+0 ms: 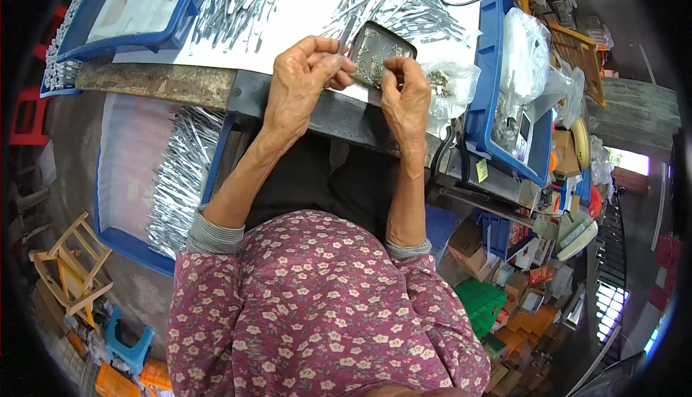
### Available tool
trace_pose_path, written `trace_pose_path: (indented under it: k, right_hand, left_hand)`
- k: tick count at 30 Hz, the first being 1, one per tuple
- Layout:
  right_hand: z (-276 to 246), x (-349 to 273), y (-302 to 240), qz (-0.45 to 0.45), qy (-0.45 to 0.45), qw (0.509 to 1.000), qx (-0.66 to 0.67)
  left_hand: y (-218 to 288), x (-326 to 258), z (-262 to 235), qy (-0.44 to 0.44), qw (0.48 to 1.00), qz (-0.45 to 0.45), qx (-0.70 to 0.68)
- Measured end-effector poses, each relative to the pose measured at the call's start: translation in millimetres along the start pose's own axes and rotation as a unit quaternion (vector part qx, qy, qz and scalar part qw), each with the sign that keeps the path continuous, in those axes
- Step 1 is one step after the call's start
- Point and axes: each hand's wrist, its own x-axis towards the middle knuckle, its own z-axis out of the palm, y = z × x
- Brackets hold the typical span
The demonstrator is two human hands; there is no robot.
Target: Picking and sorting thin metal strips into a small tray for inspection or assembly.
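My left hand (299, 80) is raised over the near edge of the table, its thumb and fingers pinched on a thin metal strip (349, 29) that points away from me. Just right of it lies a dark shallow tray (393, 34) holding many tiny metal pieces (370, 51), perhaps pins or screws. My right hand (407, 101) is at the tray's near right corner with thumb and fingertips pressed together. Whatever sits between those fingertips is too small to make out. A clear plastic bag (461, 83) with more small metal parts lies beside my right hand.
Loose metal strips (241, 1) and another pile (422, 8) cover the white tabletop. Blue crates stand at the left (155, 47), at the right (483, 73) with plastic bags, and below left (108, 231) full of strips. A wooden stool (72, 267) and boxes surround me.
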Motion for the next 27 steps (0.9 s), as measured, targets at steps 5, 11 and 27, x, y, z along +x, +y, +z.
trace_pose_path:
  k: [5,11,27]
  right_hand:
    - [1,4,-6,-0.021,0.008,0.995,-0.092]
    - [13,14,-2,-0.074,0.016,0.983,-0.169]
    - [35,29,-2,-0.006,0.003,0.955,-0.296]
  left_hand:
    - [8,-6,3,0.020,0.997,0.071,0.019]
    - [13,-10,-2,0.050,0.971,0.131,0.195]
    - [17,-19,-7,-0.049,0.987,0.095,0.123]
